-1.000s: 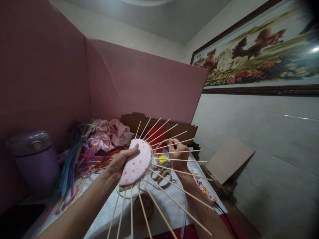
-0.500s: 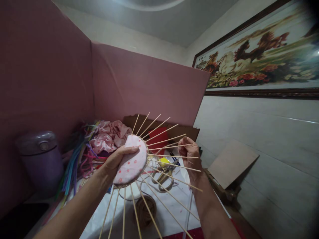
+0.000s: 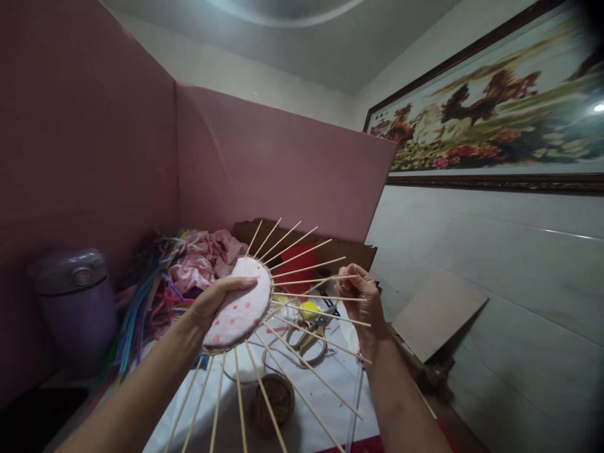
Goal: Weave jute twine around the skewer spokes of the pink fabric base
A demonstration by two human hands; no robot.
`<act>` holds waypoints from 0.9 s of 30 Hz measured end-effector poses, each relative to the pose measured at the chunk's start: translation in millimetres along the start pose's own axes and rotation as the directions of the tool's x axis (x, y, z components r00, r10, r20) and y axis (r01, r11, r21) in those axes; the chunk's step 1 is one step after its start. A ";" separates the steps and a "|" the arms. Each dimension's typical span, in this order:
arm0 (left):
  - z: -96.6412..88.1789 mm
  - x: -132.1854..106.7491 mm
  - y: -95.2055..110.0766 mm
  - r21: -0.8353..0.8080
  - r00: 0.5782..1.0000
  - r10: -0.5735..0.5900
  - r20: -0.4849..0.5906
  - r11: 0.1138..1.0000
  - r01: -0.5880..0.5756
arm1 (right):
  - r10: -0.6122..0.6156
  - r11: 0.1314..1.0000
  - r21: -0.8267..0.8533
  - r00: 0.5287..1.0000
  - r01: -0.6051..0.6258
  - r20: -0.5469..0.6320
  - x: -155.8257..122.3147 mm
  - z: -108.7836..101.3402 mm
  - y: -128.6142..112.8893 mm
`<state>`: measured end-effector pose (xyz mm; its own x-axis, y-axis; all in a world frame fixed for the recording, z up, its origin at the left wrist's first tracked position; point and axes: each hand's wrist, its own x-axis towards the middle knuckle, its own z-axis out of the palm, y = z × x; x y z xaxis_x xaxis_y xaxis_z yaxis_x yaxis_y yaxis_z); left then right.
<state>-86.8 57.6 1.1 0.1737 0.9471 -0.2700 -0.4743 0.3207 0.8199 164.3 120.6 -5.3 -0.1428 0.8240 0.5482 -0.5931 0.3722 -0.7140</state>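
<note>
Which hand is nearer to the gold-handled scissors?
Right: the right hand is close by, up and right of the scissors; the left hand is farther, to their left, holding the spotted half-disc.

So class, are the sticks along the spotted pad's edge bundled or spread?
Spread: the sticks fan out from the spotted pad, with gaps between them.

Left hand [image 3: 214, 302]: ungloved, with a slender thumb [image 3: 241, 283]. Left forearm [image 3: 141, 377]: bare throughout its visible length, narrowing towards a bare wrist [image 3: 194, 327]. Right hand [image 3: 362, 290]: likewise ungloved. Right forearm [image 3: 396, 384]: bare, similarly tapered.
</note>
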 end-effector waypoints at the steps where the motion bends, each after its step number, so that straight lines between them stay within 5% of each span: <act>1: -0.7 0.2 0.8 -0.016 1.000 0.002 -0.011 1.000 -0.003 | 0.018 1.000 -0.001 1.000 -0.018 -0.006 -0.2 0.5 0.7; 5: -4.7 2.4 2.5 -0.043 0.999 0.001 -0.049 0.999 -0.003 | 0.040 0.998 -0.038 0.999 -0.041 -0.017 0.1 3.2 2.9; 13: -8.4 1.6 4.4 0.065 0.998 -0.031 -0.056 0.997 0.035 | -0.103 0.982 -0.163 0.994 0.094 -0.047 -0.2 8.1 -7.8; 23: -9.5 1.3 6.9 0.006 0.998 -0.005 -0.060 1.000 0.005 | -0.216 0.948 -0.265 0.967 0.174 -0.138 0.3 3.2 -6.9; 27: -10.4 1.9 6.6 -0.005 0.997 0.027 -0.075 1.000 -0.028 | -0.204 0.955 -0.238 0.975 0.178 -0.089 -0.3 1.7 -7.9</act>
<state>-98.6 61.7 0.8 0.0956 0.9539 -0.2845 -0.4829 0.2944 0.8247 167.7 116.6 0.9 0.0521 0.7655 0.6413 -0.4027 0.6037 -0.6880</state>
